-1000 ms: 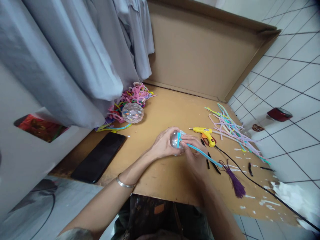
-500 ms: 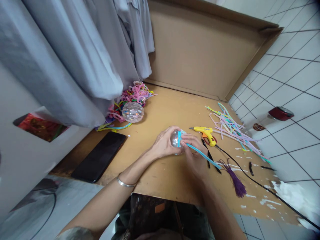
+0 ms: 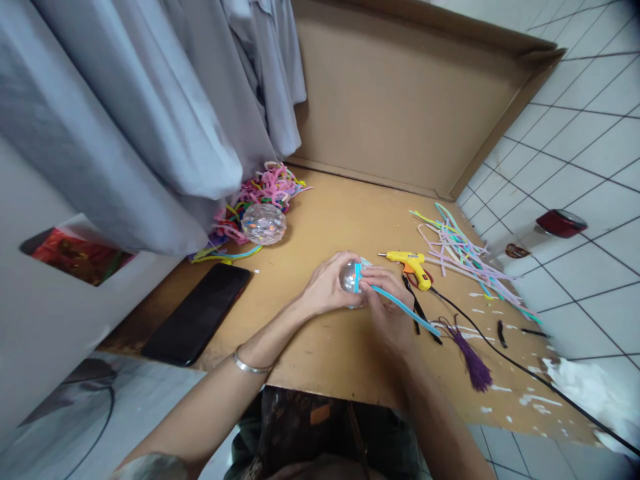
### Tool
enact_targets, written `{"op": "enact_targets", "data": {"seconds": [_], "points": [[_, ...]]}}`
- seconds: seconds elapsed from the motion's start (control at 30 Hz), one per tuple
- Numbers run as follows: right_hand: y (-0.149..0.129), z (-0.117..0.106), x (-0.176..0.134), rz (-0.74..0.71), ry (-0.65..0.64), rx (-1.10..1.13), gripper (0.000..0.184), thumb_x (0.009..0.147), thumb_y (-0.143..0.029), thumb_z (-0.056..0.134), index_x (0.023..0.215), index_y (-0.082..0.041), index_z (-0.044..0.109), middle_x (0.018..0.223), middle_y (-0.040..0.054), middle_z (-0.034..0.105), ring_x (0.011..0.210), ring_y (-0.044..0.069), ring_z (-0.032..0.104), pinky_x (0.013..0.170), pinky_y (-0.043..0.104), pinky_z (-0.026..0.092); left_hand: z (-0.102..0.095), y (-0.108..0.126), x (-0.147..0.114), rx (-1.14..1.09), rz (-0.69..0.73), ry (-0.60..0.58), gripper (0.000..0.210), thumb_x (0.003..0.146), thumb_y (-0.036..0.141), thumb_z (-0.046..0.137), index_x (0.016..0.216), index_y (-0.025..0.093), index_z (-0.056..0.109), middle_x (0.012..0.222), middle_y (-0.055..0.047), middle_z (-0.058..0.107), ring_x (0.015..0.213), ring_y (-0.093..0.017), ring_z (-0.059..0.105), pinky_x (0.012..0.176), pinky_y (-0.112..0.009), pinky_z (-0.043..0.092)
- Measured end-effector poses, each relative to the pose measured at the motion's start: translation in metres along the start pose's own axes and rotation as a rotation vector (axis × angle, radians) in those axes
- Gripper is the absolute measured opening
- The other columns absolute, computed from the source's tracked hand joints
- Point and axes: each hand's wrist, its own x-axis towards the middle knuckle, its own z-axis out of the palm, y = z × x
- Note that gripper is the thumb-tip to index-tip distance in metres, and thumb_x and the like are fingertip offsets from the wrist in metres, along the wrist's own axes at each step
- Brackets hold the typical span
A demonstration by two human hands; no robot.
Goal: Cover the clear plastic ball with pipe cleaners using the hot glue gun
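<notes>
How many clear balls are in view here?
2: a clear ball between the left hand and right hand, and a faceted clear ball beside the multicoloured pipe-cleaner pile, which may hide more.

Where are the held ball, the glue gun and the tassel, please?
Held ball (image 3: 349, 276): head view, on its clear side, left of the blue strip.
Glue gun (image 3: 413, 259): head view, on its yellow body.
Tassel (image 3: 473, 362): head view, on its purple strands.

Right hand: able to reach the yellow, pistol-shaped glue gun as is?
Likely yes: the yellow, pistol-shaped glue gun lies just beyond the right hand, nothing visible between them. But that hand pinches the thin light-blue strip at the clear round ball, so it must probably let go first.
</notes>
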Motion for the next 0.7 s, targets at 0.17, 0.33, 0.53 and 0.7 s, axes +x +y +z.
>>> {"op": "enact_targets", "data": {"seconds": [0.17, 0.33, 0.53, 0.7], "points": [[-0.001, 0.001, -0.001, 0.038, 0.011, 0.02, 0.012, 0.091, -0.018, 0.062, 0.084, -0.024, 0.07, 0.09, 0.0043, 0.074, 0.093, 0.019, 0.07, 0.088, 0.04, 0.058, -0.001, -0.002, 0.001, 0.069, 0.098, 0.001, 0.054, 0.065, 0.027, 0.072, 0.117, 0.021, 0.055, 0.115, -0.008, 0.067, 0.106, -0.026, 0.066, 0.096, -0.044, 0.054], [-0.001, 0.001, -0.001, 0.062, 0.027, 0.02, 0.011, 0.091, -0.02, 0.063, 0.084, -0.024, 0.071, 0.089, 0.0034, 0.074, 0.091, 0.019, 0.07, 0.087, 0.039, 0.057, -0.003, -0.009, 0.0, 0.098, 0.088, -0.069, 0.067, 0.063, 0.035, 0.084, 0.122, 0.023, 0.053, 0.138, -0.016, 0.052, 0.132, -0.034, 0.053, 0.108, -0.052, 0.047], [-0.003, -0.001, -0.002, 0.111, 0.007, -0.024, 0.013, 0.094, -0.025, 0.058, 0.087, -0.025, 0.07, 0.089, 0.0038, 0.074, 0.094, 0.021, 0.069, 0.09, 0.042, 0.056, -0.006, -0.012, -0.001, 0.125, 0.074, -0.129, 0.095, 0.049, 0.049, 0.094, 0.129, 0.024, 0.049, 0.148, -0.019, 0.041, 0.136, -0.039, 0.048, 0.107, -0.058, 0.047], [-0.002, 0.0, -0.002, 0.085, 0.017, -0.037, 0.012, 0.093, -0.026, 0.06, 0.086, -0.025, 0.07, 0.088, 0.0033, 0.075, 0.091, 0.02, 0.07, 0.088, 0.041, 0.057, -0.004, -0.009, -0.001, 0.145, 0.147, -0.1, 0.083, 0.057, 0.036, 0.088, 0.128, 0.024, 0.048, 0.136, -0.015, 0.053, 0.126, -0.033, 0.057, 0.105, -0.051, 0.051]]}}
